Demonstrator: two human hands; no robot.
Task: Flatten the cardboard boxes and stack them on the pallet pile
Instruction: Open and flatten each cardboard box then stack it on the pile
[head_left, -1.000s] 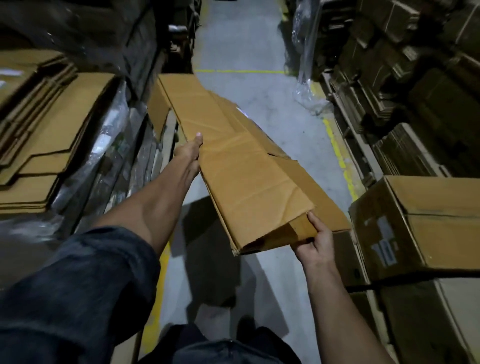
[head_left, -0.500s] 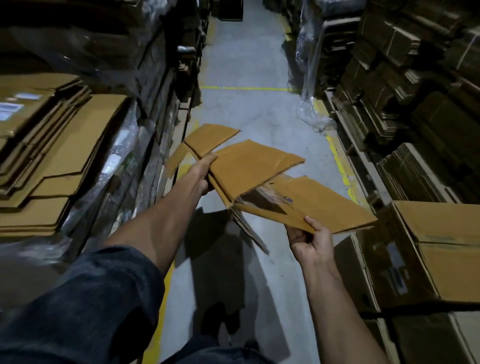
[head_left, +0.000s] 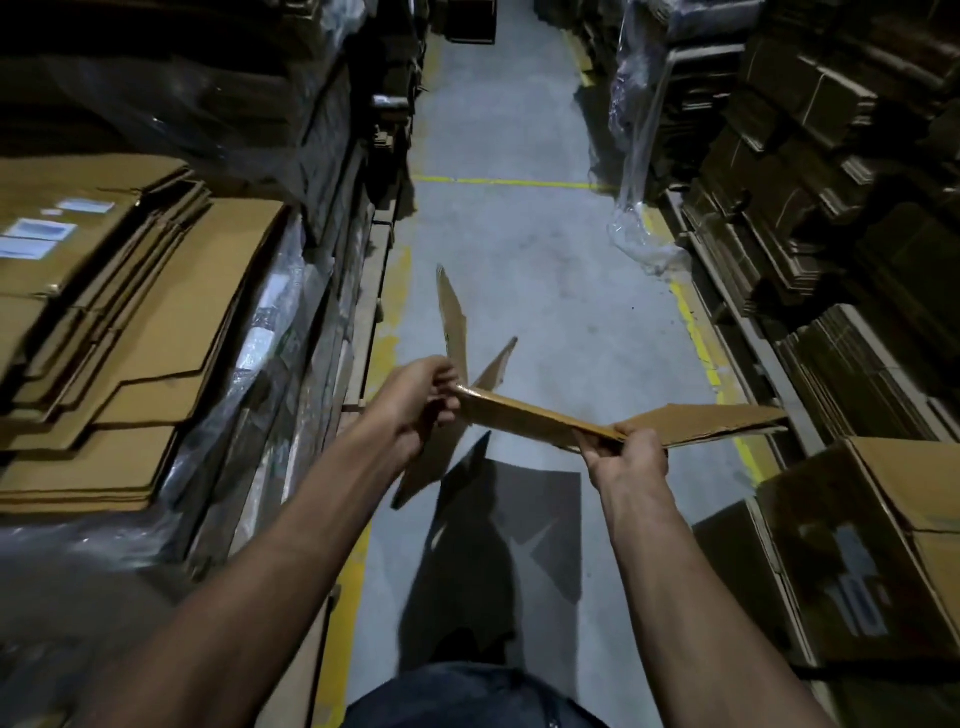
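Observation:
A flattened brown cardboard box (head_left: 540, 415) hangs edge-on over the aisle floor, its flaps sticking up, down and out to the right. My left hand (head_left: 415, 402) grips its left end with curled fingers. My right hand (head_left: 626, 454) grips the near edge towards the right. The pallet pile of flattened cardboard (head_left: 130, 332) lies at the left, about waist high, apart from the held box.
Two unflattened cardboard boxes (head_left: 857, 545) stand at the right, close to my right arm. Plastic-wrapped stacks (head_left: 311, 171) line the left side, dark cardboard stacks (head_left: 831, 208) the right. A grey aisle floor (head_left: 519, 234) with yellow lines runs ahead.
The box has collapsed from a half-open tube to a flat sheet seen edge-on. My hands have come closer together and lower, and my left hand now curls round the box's end.

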